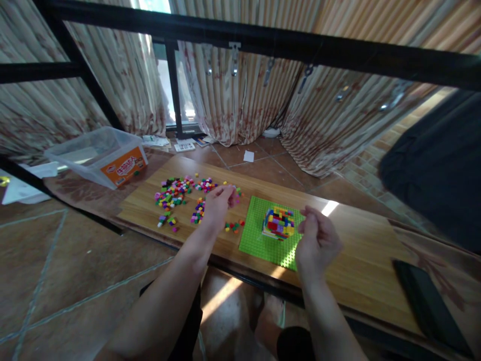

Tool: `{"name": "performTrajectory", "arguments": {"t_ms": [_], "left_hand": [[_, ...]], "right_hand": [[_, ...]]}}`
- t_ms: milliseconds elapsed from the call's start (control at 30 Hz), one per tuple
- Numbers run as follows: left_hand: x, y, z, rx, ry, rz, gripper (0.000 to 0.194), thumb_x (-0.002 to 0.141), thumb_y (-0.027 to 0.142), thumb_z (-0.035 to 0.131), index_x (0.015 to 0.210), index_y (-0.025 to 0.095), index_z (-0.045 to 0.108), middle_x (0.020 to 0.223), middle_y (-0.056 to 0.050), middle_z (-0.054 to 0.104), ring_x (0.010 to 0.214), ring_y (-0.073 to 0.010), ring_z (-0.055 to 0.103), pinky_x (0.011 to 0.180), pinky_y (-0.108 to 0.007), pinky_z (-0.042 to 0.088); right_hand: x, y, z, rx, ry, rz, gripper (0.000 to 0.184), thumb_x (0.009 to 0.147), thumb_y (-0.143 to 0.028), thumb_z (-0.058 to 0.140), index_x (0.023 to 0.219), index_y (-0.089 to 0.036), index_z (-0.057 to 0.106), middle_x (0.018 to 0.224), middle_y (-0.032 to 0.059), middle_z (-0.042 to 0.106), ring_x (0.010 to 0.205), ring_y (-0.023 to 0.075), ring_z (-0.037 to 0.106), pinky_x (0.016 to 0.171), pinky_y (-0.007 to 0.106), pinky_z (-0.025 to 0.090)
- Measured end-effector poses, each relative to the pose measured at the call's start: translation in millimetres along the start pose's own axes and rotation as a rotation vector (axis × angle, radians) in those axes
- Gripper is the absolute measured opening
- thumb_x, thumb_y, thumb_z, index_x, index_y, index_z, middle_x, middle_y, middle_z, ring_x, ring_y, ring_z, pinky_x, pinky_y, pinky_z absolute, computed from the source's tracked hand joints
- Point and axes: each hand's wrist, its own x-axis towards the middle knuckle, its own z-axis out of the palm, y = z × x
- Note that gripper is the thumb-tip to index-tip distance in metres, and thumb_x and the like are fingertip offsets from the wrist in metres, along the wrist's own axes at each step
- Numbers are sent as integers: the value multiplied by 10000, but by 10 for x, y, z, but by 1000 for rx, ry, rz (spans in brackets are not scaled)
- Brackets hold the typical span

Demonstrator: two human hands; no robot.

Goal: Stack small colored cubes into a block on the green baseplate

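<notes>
Part of the middle bricks [197,210] is hidden by the left hand [221,200] and its wrist, and the right edge of the green plate [250,235] is partly covered by the right hand [318,233]. Both forearms are cut off by the near edge of the view. A dark bulk [436,165] is cut off at the far right, and what it is cannot be made out. Single studs on the block [278,224] are blurred.

The far side is crossed by a black rail [263,44], from which metal clips are hung, with curtains [240,105] seen behind. On the left of the table [361,250], a larger heap [173,193] of loose bricks is spread, with a clear tub [124,168] placed beyond it. A dark slab [428,301] is laid at the near right.

The multicoloured block is set on the green plate, between the hands. The left hand's fingers are drawn together above the loose bricks; whether one is pinched cannot be told. The right hand's fingers are curled, thumb and forefinger brought close, just beside the block; whether anything is held there cannot be told.
</notes>
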Motion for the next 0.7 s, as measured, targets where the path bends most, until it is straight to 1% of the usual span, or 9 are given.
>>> {"name": "performTrajectory", "arguments": {"t_ms": [100, 167, 233, 300, 367, 500, 600, 700], "left_hand": [[24, 77, -92, -40, 48, 10, 209, 701, 322, 691, 643, 144, 598, 580, 31, 564, 472, -47, 476, 476, -177, 357], [17, 113, -135, -52, 67, -4, 199, 698, 317, 696, 657, 144, 606, 584, 31, 570, 479, -49, 488, 489, -178, 373], [3, 145, -169, -59, 71, -10, 187, 703, 308, 694, 669, 141, 615, 595, 26, 582, 490, -52, 502, 501, -179, 388], [-4, 182, -205, -71, 70, -11, 171, 708, 291, 689, 676, 138, 620, 608, 22, 591, 494, -50, 506, 506, -178, 394], [5, 231, -257, -94, 81, -8, 152, 708, 270, 685, 680, 135, 621, 618, 22, 594, 497, -46, 505, 509, -175, 398], [67, 351, -432, -137, 132, 38, 172, 689, 272, 700, 652, 140, 596, 582, 39, 557, 483, -42, 478, 481, -168, 381], [111, 429, -595, -149, 165, 54, 200, 662, 292, 725, 657, 143, 593, 571, 47, 544, 472, -41, 461, 465, -168, 373], [125, 478, -729, -118, 189, 29, 233, 612, 296, 764, 679, 138, 607, 590, 39, 563, 477, -44, 468, 467, -172, 387]], "right_hand": [[-233, -135, 113, -19, -280, -150, 185, 888, -294, 537, 931, -196, 689, 889, 54, 687, 779, 160, 646, 679, 281, 519], [-370, -180, 211, -56, -479, -236, 176, 897, -246, 521, 936, -203, 687, 904, 53, 684, 831, 165, 650, 723, 283, 522], [-481, -191, 308, -129, -660, -265, 188, 901, -205, 504, 943, -207, 687, 899, 47, 683, 825, 158, 652, 743, 272, 514], [-566, -174, 394, -237, -790, -261, 197, 900, -182, 497, 950, -208, 686, 910, 47, 681, 816, 160, 652, 749, 268, 504], [-629, -144, 460, -374, -863, -258, 197, 895, -177, 502, 967, -205, 683, 938, 55, 677, 831, 173, 650, 760, 277, 496], [-696, -90, 543, -612, -913, -248, 193, 883, -184, 521, 1001, -188, 674, 974, 74, 667, 830, 198, 647, 752, 297, 484], [-718, -64, 592, -652, -931, -250, 199, 890, -181, 509, 1007, -177, 670, 968, 76, 664, 840, 200, 645, 765, 296, 478], [-734, -41, 651, -635, -926, -254, 212, 902, -182, 490, 1018, -179, 668, 979, 70, 665, 858, 193, 643, 785, 293, 475]]}}
